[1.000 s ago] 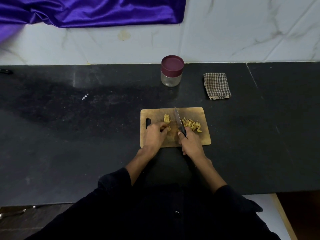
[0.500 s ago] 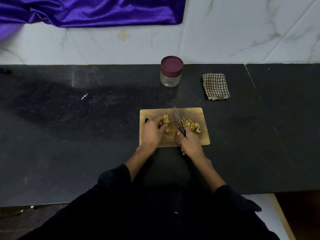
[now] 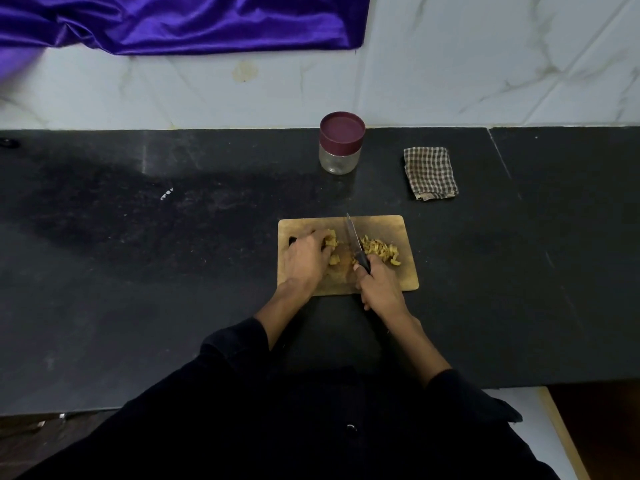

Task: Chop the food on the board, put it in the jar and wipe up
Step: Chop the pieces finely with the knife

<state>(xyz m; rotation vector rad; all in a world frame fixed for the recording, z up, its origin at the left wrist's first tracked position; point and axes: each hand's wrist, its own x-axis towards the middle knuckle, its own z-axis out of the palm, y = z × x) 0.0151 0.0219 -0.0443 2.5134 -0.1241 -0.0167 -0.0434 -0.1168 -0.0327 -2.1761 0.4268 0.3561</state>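
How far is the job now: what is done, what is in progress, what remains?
Done: a chopped pile lies right of the knife. In progress: the right hand grips the knife, the left hand holds an uncut piece. Remaining: the jar is lidded and empty; the cloth lies folded.

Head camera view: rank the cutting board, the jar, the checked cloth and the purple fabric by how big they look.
1. purple fabric, cut off by the frame
2. cutting board
3. checked cloth and jar: too alike to rank, and both lie farther from the camera than the board
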